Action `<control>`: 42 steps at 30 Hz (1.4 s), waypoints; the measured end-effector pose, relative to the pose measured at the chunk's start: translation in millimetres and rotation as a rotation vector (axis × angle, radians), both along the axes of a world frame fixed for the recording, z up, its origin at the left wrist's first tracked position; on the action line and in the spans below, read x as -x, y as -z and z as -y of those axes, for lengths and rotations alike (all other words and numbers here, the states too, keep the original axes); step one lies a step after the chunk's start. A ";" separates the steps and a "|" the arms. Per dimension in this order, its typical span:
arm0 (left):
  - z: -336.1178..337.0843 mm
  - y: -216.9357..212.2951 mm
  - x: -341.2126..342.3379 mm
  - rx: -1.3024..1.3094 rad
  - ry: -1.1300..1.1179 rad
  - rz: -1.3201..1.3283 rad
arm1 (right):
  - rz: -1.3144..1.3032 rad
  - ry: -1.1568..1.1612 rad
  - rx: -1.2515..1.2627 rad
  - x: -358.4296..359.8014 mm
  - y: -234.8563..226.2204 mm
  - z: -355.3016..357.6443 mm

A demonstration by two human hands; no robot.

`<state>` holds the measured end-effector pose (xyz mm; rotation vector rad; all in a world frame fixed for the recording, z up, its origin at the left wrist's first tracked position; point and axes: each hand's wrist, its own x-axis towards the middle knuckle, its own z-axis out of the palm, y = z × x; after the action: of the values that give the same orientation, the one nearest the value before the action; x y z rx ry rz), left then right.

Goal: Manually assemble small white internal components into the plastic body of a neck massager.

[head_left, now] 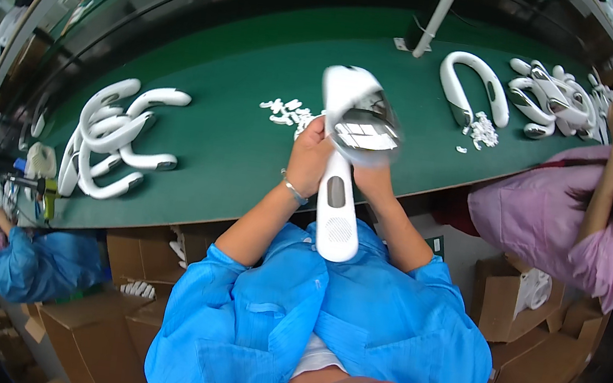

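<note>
A white neck fan (337,230) with a dark glossy inner face hangs in front of me over the near table edge. Its upper end is smeared by motion, and its lower arm, with a grey oval panel and a dotted grille, points toward my body. Fingers of my left hand (309,159) close around its left side. On the other side my right hand (374,180) grips it too, its fingers largely hidden behind the fan. Small white plastic pieces (284,111) lie on the table just beyond my left hand.
The green table (224,173) carries a pile of neck fans (108,138) at left, one neck fan (462,65) with white pieces (483,129) at right, and another pile (558,101). Co-workers in pink (553,201) and blue (41,265) sit alongside. Cardboard boxes (97,342) stand below.
</note>
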<state>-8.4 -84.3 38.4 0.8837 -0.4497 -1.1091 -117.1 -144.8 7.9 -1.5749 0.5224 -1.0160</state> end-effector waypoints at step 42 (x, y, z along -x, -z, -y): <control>66.1 13.8 36.5 -0.045 0.311 0.036 | 0.373 0.141 -0.367 49.2 -21.6 60.1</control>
<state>-45.0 -150.5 24.6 0.8930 -0.6090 -1.3935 -166.2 -204.9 29.5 -1.0067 0.5288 -1.2105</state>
